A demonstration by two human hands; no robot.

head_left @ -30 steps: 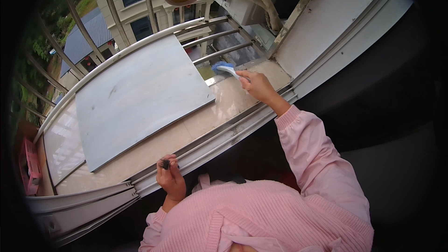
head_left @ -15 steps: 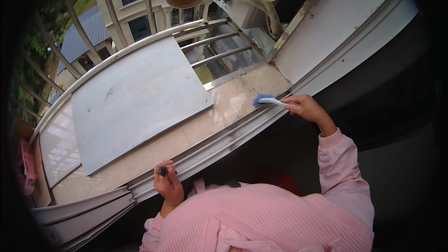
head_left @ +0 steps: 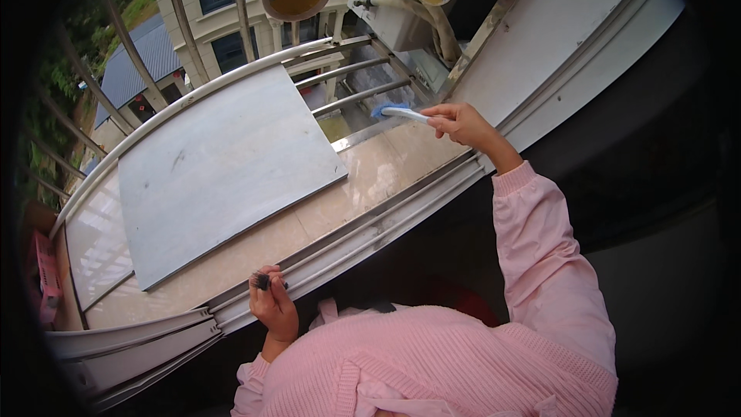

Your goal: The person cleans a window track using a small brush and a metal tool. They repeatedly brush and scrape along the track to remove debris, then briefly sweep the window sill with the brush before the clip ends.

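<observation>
My right hand (head_left: 460,125) grips the white handle of a scrubbing brush (head_left: 404,113) with blue bristles. Its head is over the outer edge of the beige tiled sill (head_left: 401,150), beside the metal bars; whether the bristles touch is unclear. Near the window track (head_left: 340,251), my left hand (head_left: 273,310) is closed with the fingertips pinched around a small dark, bristly tuft (head_left: 262,281), its exact kind too small to make out. A large pale board (head_left: 231,174) lies on the sill between the two hands.
Metal bars (head_left: 351,98) form an open grate beyond the sill, with a curved white rail (head_left: 193,98) along the outside. An outdoor air conditioner unit (head_left: 394,11) with wrapped pipes stands at the far right. A pink basket (head_left: 48,278) sits far left.
My right hand has carried the brush outward and left, from the inner part of the sill to its outer edge by the bars. My left hand has barely shifted.
</observation>
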